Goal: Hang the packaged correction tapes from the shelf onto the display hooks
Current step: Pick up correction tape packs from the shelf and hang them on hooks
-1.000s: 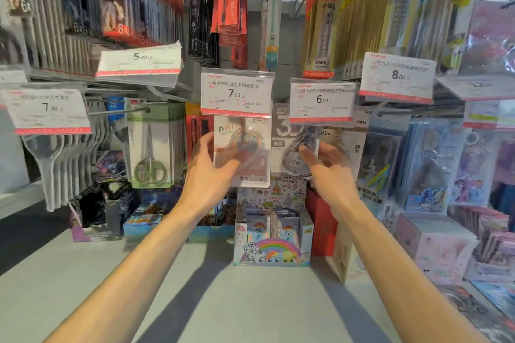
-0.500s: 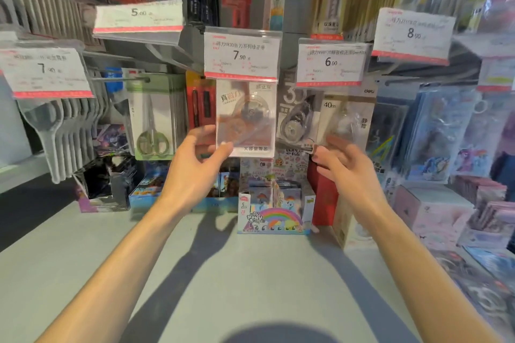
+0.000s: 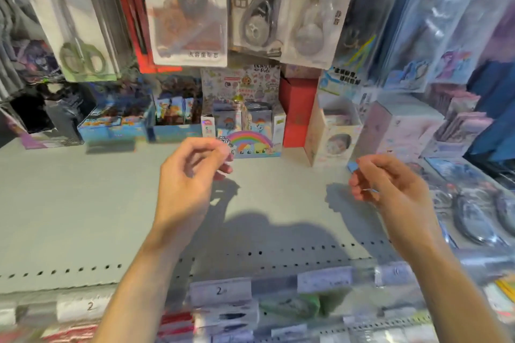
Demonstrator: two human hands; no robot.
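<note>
Correction tapes, location: three packaged correction tapes are seen hanging at the top of the view, above the grey shelf [image 3: 83,203]; a clear pack [image 3: 189,8], a dark pack [image 3: 256,3] and a pale pack [image 3: 315,17].
Correction tapes, orientation: each pack is hung with its long axis running top to bottom; the clear pack is seen slightly tilted, its lower edge toward the shelf. The pale pack overlaps the right edge of the dark pack.
Legible writing: a large "3" is read on the dark pack and "40m" on the pale pack. Chinese characters are printed on the packs but are too blurred to be read. "2" is read on two price tags [image 3: 220,291] along the front rail.
Left hand: the left hand [image 3: 189,175] is held above the shelf, well below the packs, fingers loosely curled; nothing is gripped.
Right hand: the right hand [image 3: 390,184] is held likewise over the shelf, fingers loosely curled, with nothing held.
Surroundings: packaged scissors [image 3: 80,30] are hung to the left of the tapes. A rainbow-printed box [image 3: 250,142] and a red box [image 3: 295,111] are stood at the back of the shelf, below the tapes.
Obstructions: none are noted between hands and packs.
Image quality: motion blur is noted throughout.
</note>
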